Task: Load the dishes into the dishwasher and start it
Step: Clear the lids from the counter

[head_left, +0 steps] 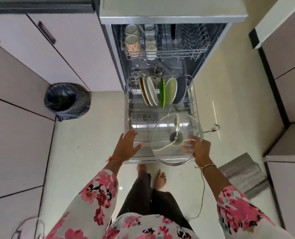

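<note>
1. Our right hand (200,150) grips the lid (176,138) at the edge nearest to us. Its fingers (189,144) show through the glass, curled under it.
2. The lid is of clear glass with a metal rim and a round knob in the middle. It is held tilted above the front right part of the lower rack (194,100). We cannot tell if it touches the wires.
3. Our left hand (128,144) is spread, palm down, and holds nothing. It hovers just left of the lid, over the front left corner of the same rack.
4. Beyond both hands, at the back of the lower rack, three pale plates (150,91) stand on edge. To the right of them stand a green plate (163,92), a light green plate (171,90) and a dark pan (181,88).
5. Farther beyond, the upper rack (177,52) of the open dishwasher (174,19) carries mugs (132,40) on its left side, with jars (151,42) beside them.
6. Well left of our left hand, a bin (67,99) with a black bag stands on the floor. To the right of our right hand, a grey mat (245,175) lies on the floor.
</note>
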`<state>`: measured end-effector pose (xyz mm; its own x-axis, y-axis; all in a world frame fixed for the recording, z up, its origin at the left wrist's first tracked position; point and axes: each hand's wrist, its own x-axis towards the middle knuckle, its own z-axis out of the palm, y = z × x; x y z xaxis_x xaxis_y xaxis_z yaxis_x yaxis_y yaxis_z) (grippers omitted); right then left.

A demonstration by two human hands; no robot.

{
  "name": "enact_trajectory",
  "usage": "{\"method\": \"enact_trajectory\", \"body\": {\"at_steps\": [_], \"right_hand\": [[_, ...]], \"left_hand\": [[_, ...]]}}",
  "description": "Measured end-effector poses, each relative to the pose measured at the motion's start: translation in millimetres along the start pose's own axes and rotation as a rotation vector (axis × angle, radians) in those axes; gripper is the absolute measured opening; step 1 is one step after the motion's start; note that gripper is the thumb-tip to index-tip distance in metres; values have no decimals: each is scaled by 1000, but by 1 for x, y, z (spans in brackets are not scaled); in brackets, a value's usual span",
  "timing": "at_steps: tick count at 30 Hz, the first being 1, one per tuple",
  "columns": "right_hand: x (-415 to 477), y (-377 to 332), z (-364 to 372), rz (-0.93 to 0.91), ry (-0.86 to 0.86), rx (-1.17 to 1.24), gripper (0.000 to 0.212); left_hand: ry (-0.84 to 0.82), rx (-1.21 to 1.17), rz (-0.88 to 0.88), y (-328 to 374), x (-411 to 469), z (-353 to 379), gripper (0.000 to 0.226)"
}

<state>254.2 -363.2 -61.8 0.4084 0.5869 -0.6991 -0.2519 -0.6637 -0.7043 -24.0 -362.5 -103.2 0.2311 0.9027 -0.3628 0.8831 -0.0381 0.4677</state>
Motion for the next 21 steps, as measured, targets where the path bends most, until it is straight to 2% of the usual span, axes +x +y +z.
{"method": "enact_trajectory", "body": {"at_steps": [6, 14, 18, 21], "right_hand": [[47, -14, 18, -53, 123, -92, 20], [135, -7, 73, -468, 233, -585, 17], [170, -4, 71, -579, 271, -565, 13], [183, -16, 54, -589, 310, -489, 18]], "left_hand": [[-65, 8, 38, 1, 44, 28, 57], [-190, 131, 60, -42, 115, 93, 57], [-271, 155, 117, -49, 146, 135, 55], [-302, 156, 162, -41, 166, 162, 53]]}}
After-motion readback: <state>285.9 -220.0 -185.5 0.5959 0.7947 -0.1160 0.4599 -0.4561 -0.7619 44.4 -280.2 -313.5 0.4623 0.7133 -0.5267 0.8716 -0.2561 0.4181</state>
